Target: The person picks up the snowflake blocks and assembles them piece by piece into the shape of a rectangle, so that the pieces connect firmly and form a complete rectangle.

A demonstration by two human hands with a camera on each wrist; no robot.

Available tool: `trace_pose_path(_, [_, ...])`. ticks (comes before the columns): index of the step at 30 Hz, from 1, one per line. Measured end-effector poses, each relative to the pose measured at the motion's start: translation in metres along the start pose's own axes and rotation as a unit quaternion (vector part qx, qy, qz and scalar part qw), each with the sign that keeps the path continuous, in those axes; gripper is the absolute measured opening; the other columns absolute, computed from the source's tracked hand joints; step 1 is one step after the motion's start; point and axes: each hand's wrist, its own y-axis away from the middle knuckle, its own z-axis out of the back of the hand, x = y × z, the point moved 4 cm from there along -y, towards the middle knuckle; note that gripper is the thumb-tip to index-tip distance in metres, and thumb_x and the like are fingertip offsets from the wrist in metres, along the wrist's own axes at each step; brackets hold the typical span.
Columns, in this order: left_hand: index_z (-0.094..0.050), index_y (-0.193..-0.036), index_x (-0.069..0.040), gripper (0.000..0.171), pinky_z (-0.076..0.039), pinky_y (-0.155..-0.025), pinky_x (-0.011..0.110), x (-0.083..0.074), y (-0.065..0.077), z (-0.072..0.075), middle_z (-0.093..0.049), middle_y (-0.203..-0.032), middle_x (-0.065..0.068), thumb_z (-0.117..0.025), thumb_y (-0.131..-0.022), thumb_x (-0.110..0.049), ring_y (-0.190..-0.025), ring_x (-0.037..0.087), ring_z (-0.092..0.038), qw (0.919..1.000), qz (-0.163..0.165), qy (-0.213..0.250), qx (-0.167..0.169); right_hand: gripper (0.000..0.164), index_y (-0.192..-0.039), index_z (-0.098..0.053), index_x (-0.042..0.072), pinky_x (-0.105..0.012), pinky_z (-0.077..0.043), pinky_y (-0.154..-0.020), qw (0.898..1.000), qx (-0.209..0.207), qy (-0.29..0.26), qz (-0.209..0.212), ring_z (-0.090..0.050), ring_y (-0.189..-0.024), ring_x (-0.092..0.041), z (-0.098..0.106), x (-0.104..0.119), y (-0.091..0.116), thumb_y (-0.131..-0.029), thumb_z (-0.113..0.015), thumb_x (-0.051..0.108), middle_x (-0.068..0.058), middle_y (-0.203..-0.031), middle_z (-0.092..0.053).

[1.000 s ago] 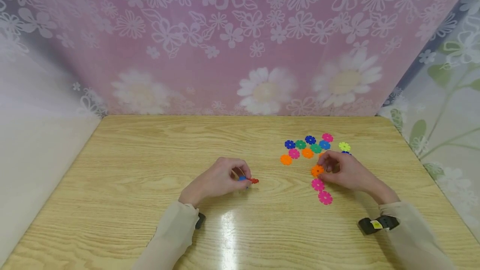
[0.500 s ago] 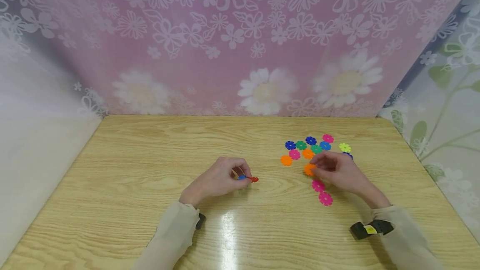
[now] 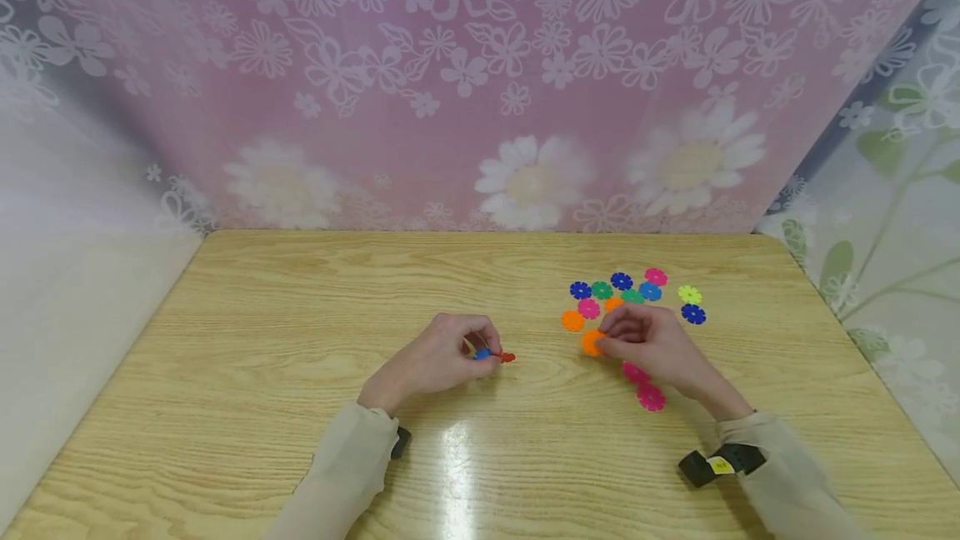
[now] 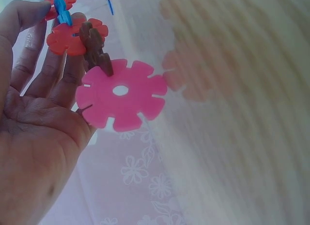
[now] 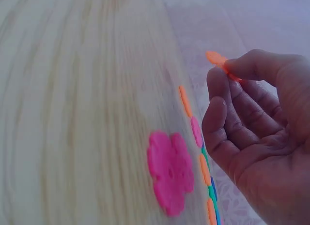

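Note:
My left hand (image 3: pixel 438 361) pinches one end of a chain of slotted plastic discs, held over the middle of the table. In the left wrist view this chain runs from a blue disc (image 4: pixel 61 9) and a red disc (image 4: pixel 70 36) through a brown disc (image 4: pixel 94 43) to a pink disc (image 4: pixel 140 99) at its lower end. Between thumb and fingertips, my right hand (image 3: pixel 652 348) pinches a single orange slotted disc (image 3: pixel 591 342), raised above the table in the right wrist view. Two loose pink discs (image 3: pixel 651 397) lie below that hand, one partly covered by it.
Several loose slotted discs lie flat at the back right, among them an orange one (image 3: pixel 572 321), a green one (image 3: pixel 602 290), a dark blue one (image 3: pixel 693 314) and a yellow one (image 3: pixel 689 295). A floral curtain (image 3: pixel 420 123) stands behind the wooden table (image 3: pixel 285 298).
My right hand has moved left with the orange disc, away from the pink discs, uncovering the dark blue disc at right. The left hand stays nearly still with its chain.

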Motion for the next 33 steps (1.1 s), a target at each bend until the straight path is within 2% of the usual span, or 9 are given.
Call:
trace_pose_path(5, [-0.069,-0.091,-0.023,0.009,-0.055,-0.076,0.025,-0.001,0.0,0.0,-0.069,-0.09,-0.011,-0.072,-0.091,-0.014,-0.085,0.013,-0.067,1.0,0.004,-0.001,0.0,0.021,-0.104,-0.065,0.0,-0.027,-0.056,-0.065,1.0,0.009,-0.029,0.001,-0.072,-0.082,-0.017,-0.008,0.005,-0.002,-0.092,-0.077,0.013,-0.01,-0.093,-0.074])
trace_pose_path(13, [-0.068,-0.091,-0.023,0.011,-0.055,-0.077,0.025,0.0,0.0,-0.001,-0.069,-0.09,-0.011,-0.072,-0.091,-0.013,-0.084,0.013,-0.066,1.0,0.003,-0.001,-0.003,0.027,-0.106,-0.063,-0.002,-0.029,-0.059,-0.075,0.998,0.034,-0.06,-0.005,-0.074,-0.085,-0.017,-0.023,0.01,-0.007,-0.091,-0.078,0.016,-0.014,-0.097,-0.074])
trace_pose_path(20, [-0.067,-0.089,-0.023,0.011,-0.053,-0.079,0.026,-0.002,-0.002,-0.001,-0.07,-0.088,-0.011,-0.071,-0.09,-0.013,-0.085,0.011,-0.065,0.9999,-0.006,-0.005,-0.009,0.028,-0.106,-0.063,-0.003,-0.03,-0.061,-0.077,0.995,0.039,-0.088,-0.009,-0.075,-0.084,-0.021,-0.035,0.016,-0.013,-0.09,-0.079,0.013,-0.01,-0.094,-0.075])
trace_pose_path(29, [-0.066,-0.088,-0.027,0.013,-0.052,-0.07,0.025,-0.003,-0.003,-0.001,-0.07,-0.091,-0.012,-0.07,-0.088,-0.015,-0.088,0.008,-0.067,0.9999,0.006,0.002,-0.012,0.03,-0.108,-0.063,-0.004,-0.035,-0.063,-0.081,0.991,0.046,-0.122,-0.023,-0.076,-0.086,-0.027,-0.046,0.025,-0.015,-0.089,-0.08,0.012,-0.008,-0.094,-0.075])
trace_pose_path(33, [-0.066,-0.088,-0.027,0.013,-0.053,-0.071,0.025,-0.004,-0.004,-0.001,-0.07,-0.09,-0.013,-0.07,-0.088,-0.015,-0.087,0.006,-0.067,0.9999,0.004,0.001,-0.011,0.03,-0.11,-0.063,-0.003,-0.037,-0.063,-0.081,0.99,0.052,-0.131,-0.029,-0.076,-0.087,-0.03,-0.051,0.027,-0.017,-0.09,-0.079,0.012,-0.008,-0.094,-0.075])
